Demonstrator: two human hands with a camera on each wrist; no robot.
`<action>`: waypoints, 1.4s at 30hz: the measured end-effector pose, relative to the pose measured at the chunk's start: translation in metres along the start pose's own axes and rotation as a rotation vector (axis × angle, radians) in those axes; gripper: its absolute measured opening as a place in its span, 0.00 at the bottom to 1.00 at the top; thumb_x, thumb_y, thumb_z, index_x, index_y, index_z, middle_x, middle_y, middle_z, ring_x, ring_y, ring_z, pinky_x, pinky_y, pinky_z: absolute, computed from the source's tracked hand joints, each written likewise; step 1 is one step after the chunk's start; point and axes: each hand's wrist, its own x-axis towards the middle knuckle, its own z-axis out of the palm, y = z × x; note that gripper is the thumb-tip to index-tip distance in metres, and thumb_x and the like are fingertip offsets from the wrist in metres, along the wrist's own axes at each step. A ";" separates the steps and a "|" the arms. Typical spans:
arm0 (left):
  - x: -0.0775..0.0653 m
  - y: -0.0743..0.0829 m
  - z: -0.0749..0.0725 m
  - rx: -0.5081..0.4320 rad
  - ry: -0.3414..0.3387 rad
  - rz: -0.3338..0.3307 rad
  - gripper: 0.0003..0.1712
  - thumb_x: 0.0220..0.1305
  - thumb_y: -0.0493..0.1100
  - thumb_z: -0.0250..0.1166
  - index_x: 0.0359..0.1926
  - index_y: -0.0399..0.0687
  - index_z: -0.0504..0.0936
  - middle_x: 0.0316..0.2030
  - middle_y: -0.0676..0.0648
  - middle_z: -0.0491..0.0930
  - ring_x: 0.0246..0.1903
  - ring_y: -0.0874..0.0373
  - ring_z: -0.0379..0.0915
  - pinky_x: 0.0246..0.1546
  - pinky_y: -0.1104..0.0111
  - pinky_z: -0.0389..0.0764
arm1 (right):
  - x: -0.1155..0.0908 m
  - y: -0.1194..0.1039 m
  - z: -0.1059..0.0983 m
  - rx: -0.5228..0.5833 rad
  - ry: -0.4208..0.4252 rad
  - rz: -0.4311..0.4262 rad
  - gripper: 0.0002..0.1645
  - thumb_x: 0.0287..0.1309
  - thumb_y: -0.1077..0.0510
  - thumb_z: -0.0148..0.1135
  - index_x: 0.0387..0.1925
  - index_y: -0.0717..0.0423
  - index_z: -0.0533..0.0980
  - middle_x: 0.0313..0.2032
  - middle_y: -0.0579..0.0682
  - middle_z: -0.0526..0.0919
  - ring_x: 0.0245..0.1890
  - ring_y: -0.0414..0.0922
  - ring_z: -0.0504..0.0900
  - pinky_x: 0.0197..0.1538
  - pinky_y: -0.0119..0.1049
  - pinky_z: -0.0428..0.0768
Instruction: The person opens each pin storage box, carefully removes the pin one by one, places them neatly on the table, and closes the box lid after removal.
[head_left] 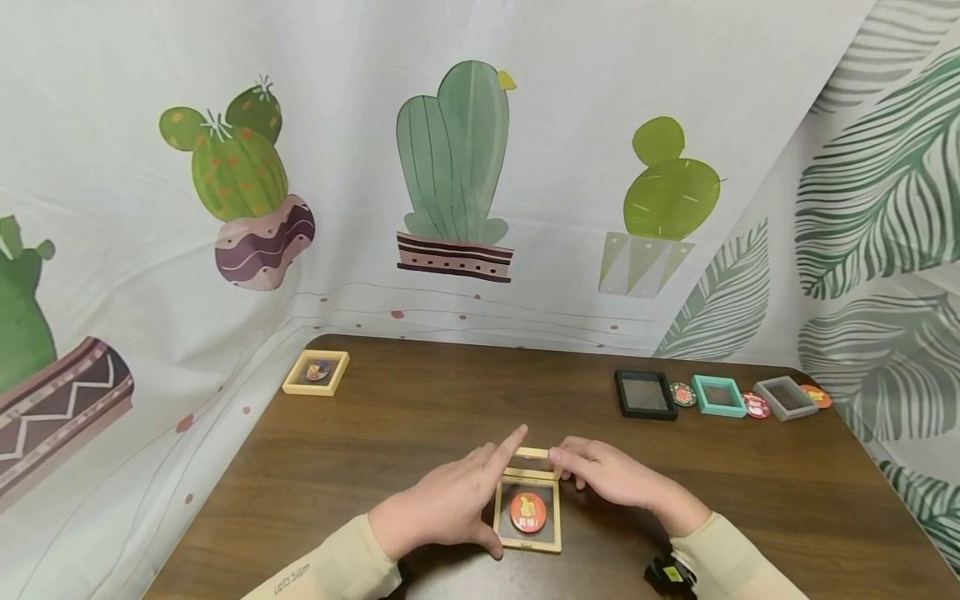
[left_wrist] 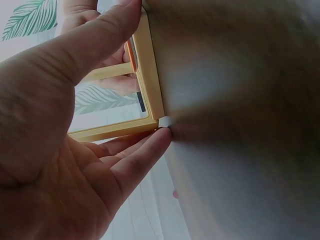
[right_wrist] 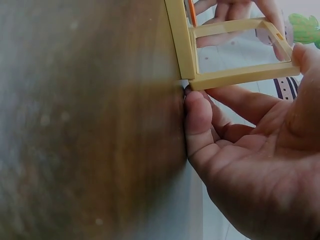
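A pale yellow hinged display frame (head_left: 558, 517) with clear film lies opened on the table, its lid (head_left: 533, 453) raised at the far side. A round orange-red badge (head_left: 528, 512) with a yellow thumbs-up rests on the film of the lower half. My left hand (head_left: 459, 498) spans the left side of the frame, thumb at the near corner and fingertips by the hinge in the left wrist view. With the thumb on the lid's upper right corner and fingers behind it, my right hand (head_left: 611, 473) holds the lid, as the right wrist view shows.
Another yellow frame (head_left: 341, 375) with a badge inside lies at the far left. Along the far right are a black frame (head_left: 647, 412), a teal frame (head_left: 722, 409) and a grey frame (head_left: 801, 411), with round badges between and beside them. A printed cloth hangs behind the table.
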 end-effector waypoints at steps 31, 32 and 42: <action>0.000 -0.001 0.000 -0.014 0.010 -0.012 0.91 0.25 0.72 0.80 0.77 0.57 0.25 0.53 0.48 0.70 0.46 0.62 0.68 0.44 0.68 0.77 | 0.005 -0.003 0.004 0.058 0.090 0.124 0.33 0.76 0.34 0.34 0.41 0.43 0.83 0.30 0.49 0.82 0.27 0.47 0.79 0.35 0.42 0.75; 0.000 -0.001 0.000 -0.013 0.009 -0.013 0.90 0.25 0.72 0.80 0.77 0.56 0.26 0.53 0.48 0.70 0.46 0.62 0.68 0.44 0.68 0.77 | 0.004 -0.003 0.004 0.053 0.094 0.123 0.32 0.76 0.34 0.34 0.41 0.43 0.83 0.30 0.48 0.82 0.26 0.47 0.79 0.34 0.41 0.75; -0.001 -0.002 0.000 -0.012 -0.003 -0.020 0.90 0.26 0.72 0.80 0.77 0.57 0.25 0.58 0.45 0.69 0.54 0.58 0.68 0.48 0.66 0.76 | 0.002 -0.012 0.005 -0.045 0.296 -0.016 0.17 0.72 0.37 0.48 0.47 0.36 0.79 0.37 0.39 0.80 0.31 0.40 0.78 0.36 0.38 0.78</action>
